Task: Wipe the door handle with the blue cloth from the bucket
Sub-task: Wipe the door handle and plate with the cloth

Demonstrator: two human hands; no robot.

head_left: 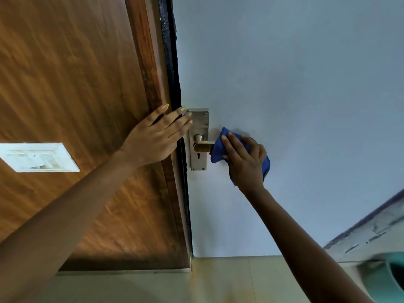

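The right hand (246, 162) clasps a soft, crumpled blue cloth (218, 149) around the outer end of the door handle (202, 147), fingers curled and close together over the fabric. Only the handle's smooth, brass-coloured inner stretch shows, joined to a round metal stub on a tall, brushed-steel backplate (199, 123) with corner screws and a keyhole. The plate sits on a flat, matte pale-blue door (295, 84). The left hand (156, 136) lies flat and open on the glossy, wood-grained frame (150, 68) beside it, fingers straight and slightly fanned, the tips touching the plate's upper left corner. A white rectangular switch plate (38, 157) sits on the wooden panel. A teal plastic bucket (384, 278), blurred, curves into the lower right corner over the pale tiled floor (229, 281).
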